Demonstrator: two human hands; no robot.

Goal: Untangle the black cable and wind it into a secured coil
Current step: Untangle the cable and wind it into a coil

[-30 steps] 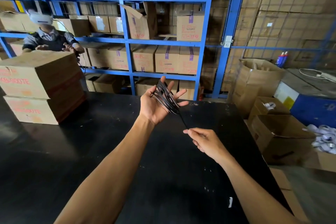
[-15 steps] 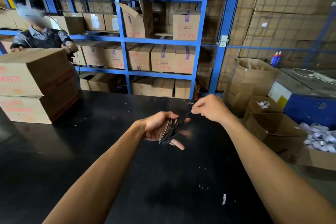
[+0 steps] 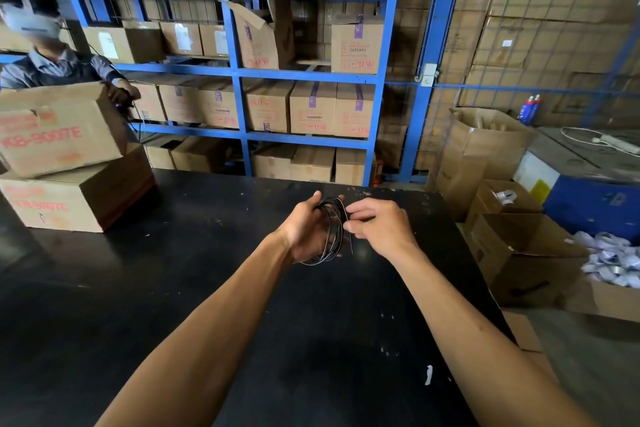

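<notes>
Right hand (image 3: 379,227) now beside the coil (image 3: 330,230), seemingly pinching it.

We can't see the left hand (image 3: 306,230) palm or most of its fingers: the black cable (image 3: 330,229) loops cover them, and the far side of the coil sits behind the hand. Right hand (image 3: 379,227) fingertips curl under toward the cable; we can't tell if they pinch the loose end. Loop count unreadable, strands merge against the black table (image 3: 173,288). Both forearms run off the bottom edge. Lettering on the stacked boxes (image 3: 65,156) is blurred. White items in the open carton (image 3: 613,262) on the right are too small to identify.
</notes>
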